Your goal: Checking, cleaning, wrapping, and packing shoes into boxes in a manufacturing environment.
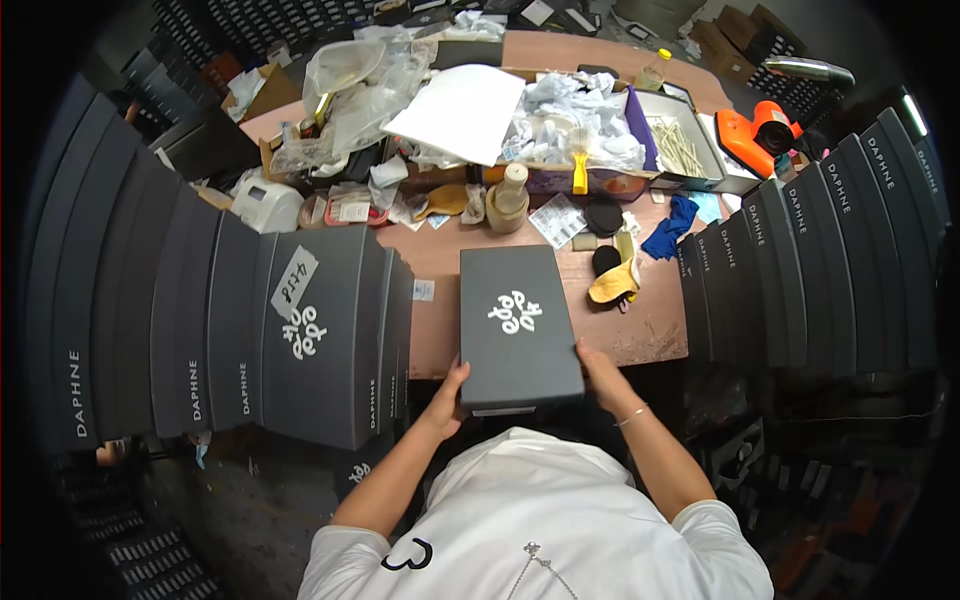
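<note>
A closed dark grey shoebox [520, 350] with white lettering on its lid is held in front of me, partly over the near edge of the pinkish-brown table [436, 335]. My left hand [449, 402] grips its near left side, thumb up along the edge. On the near right side my right hand [604, 380] presses against the box, a thin bracelet at the wrist. Most fingers of both hands are hidden beside or beneath the box. What the box contains cannot be seen.
Tall stacks of dark grey shoeboxes flank me at left [330, 370] and right [775, 290]. Behind the held box stand a bottle [508, 200], a blue cloth [671, 228], yellow sponge-like pads [612, 284] and a purple box [642, 130] of crumpled paper. An orange tool [745, 142] lies at far right.
</note>
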Demonstrator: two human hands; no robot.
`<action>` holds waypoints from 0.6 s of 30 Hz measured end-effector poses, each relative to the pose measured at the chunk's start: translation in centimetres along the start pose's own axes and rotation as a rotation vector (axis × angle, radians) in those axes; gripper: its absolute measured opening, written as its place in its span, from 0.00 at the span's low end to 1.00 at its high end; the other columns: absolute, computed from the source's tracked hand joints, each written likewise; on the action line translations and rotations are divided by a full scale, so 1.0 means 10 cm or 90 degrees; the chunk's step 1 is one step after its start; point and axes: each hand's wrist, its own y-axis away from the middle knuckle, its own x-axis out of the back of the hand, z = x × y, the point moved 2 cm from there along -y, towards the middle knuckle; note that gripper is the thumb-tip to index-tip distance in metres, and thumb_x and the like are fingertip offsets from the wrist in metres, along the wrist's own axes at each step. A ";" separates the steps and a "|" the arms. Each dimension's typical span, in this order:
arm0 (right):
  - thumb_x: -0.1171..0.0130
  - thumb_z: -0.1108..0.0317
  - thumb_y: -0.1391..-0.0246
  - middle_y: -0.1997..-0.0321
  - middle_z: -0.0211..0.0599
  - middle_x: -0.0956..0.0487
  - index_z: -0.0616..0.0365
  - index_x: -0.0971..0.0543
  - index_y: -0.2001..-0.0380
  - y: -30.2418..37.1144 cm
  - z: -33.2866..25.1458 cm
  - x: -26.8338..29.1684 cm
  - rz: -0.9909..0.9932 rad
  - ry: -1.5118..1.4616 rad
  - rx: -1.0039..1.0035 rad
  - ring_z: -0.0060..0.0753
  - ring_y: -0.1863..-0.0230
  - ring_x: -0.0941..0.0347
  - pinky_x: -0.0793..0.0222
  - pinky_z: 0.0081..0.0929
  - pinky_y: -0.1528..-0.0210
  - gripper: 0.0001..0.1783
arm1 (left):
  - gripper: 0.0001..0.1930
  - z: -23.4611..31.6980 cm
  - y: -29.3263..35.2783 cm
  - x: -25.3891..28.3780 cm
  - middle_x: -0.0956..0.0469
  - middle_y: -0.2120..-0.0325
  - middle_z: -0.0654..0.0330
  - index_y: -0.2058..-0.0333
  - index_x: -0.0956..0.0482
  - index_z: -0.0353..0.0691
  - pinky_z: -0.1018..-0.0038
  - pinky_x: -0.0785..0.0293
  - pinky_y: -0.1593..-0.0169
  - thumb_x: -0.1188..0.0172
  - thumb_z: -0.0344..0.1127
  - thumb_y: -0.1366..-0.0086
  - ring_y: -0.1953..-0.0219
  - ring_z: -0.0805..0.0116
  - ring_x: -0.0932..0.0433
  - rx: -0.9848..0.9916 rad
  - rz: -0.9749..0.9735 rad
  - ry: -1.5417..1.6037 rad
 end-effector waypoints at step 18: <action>0.50 0.49 0.36 0.36 0.51 0.35 0.60 0.44 0.33 0.44 -0.77 -0.46 0.085 0.152 0.516 0.39 0.35 0.39 0.46 0.30 0.35 0.37 | 0.48 0.87 0.42 -0.62 0.34 0.45 0.51 0.36 0.43 0.48 0.55 0.28 0.53 0.58 0.78 0.45 0.46 0.54 0.30 0.129 0.013 -0.078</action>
